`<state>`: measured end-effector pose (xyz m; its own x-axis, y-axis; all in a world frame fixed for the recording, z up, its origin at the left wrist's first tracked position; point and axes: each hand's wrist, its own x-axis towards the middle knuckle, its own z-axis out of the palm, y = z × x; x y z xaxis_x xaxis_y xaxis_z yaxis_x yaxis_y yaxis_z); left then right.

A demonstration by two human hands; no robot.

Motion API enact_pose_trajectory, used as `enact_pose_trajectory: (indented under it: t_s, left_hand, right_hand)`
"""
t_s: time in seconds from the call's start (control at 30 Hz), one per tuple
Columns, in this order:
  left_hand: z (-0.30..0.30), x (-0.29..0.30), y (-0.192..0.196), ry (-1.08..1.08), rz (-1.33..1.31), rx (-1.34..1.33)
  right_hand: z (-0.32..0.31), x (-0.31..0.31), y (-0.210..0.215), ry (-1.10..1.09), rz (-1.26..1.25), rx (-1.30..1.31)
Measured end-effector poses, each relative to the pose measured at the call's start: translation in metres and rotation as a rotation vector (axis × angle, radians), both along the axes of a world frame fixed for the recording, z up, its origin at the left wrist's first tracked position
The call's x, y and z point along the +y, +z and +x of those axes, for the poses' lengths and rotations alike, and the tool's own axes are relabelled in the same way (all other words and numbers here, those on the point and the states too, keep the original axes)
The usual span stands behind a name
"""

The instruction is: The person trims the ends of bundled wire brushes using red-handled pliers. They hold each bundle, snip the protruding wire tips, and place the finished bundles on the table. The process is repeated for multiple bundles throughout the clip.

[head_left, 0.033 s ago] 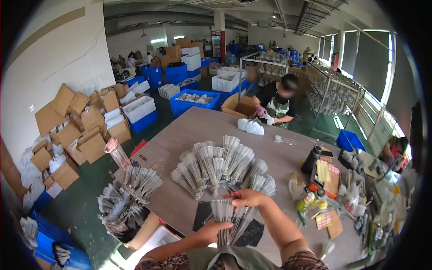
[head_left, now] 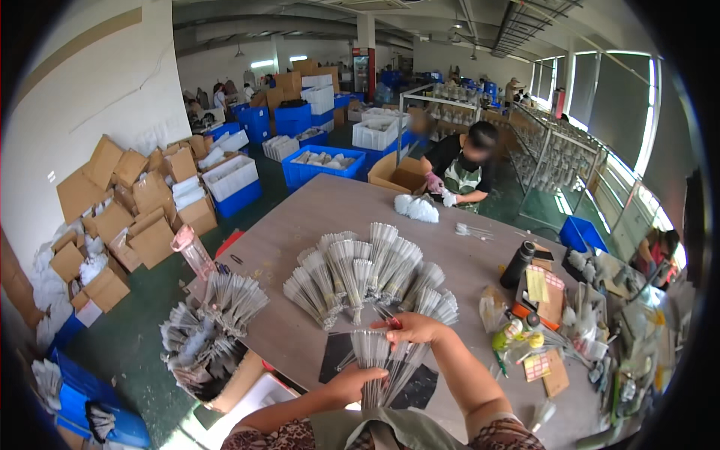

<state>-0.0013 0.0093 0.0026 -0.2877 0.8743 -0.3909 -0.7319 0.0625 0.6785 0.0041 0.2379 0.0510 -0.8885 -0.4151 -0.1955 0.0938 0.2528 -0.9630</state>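
My left hand [head_left: 349, 382] is wrapped round the lower part of a bundle of thin wire-like rods [head_left: 368, 349], which stands roughly upright with its pale tips spread. At the bundle's upper right, my right hand [head_left: 417, 328] has its fingers bent closed around a small red-handled tool [head_left: 393, 322], mostly hidden by the fingers. Next to the held bundle leans a looser group of similar rods [head_left: 407, 367]. Beneath lies a dark mat [head_left: 337, 352]. Just beyond my hands, several tied rod bundles [head_left: 346, 264] are laid out in a fan.
The grey-brown table [head_left: 300, 217] also bears a black flask [head_left: 517, 264] and a spray bottle [head_left: 508, 335] on the right. A box of more bundles [head_left: 199, 341] stands at the left edge. Across the table a co-worker [head_left: 461, 169] handles white material.
The whole view has shifted very slightly. Both hands keep their places on the rods, with no other visible change.
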Motion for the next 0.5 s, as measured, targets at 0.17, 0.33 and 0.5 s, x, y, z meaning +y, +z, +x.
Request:
enact_pose_trajectory:
  t_s: [0.17,0.33,0.5]
  left_hand:
    - [0.008,0.011,0.002,-0.01,0.052,-0.043]
    - [0.003,0.02,-0.022,-0.035,0.071,-0.112]
    - [-0.004,0.022,-0.039,-0.037,0.161,-0.174]
  right_hand:
    - [0.012,0.007,-0.003,-0.051,-0.004,-0.031]
    - [0.011,0.015,-0.012,-0.052,0.014,-0.133]
    - [-0.001,0.012,-0.017,-0.046,0.002,-0.184]
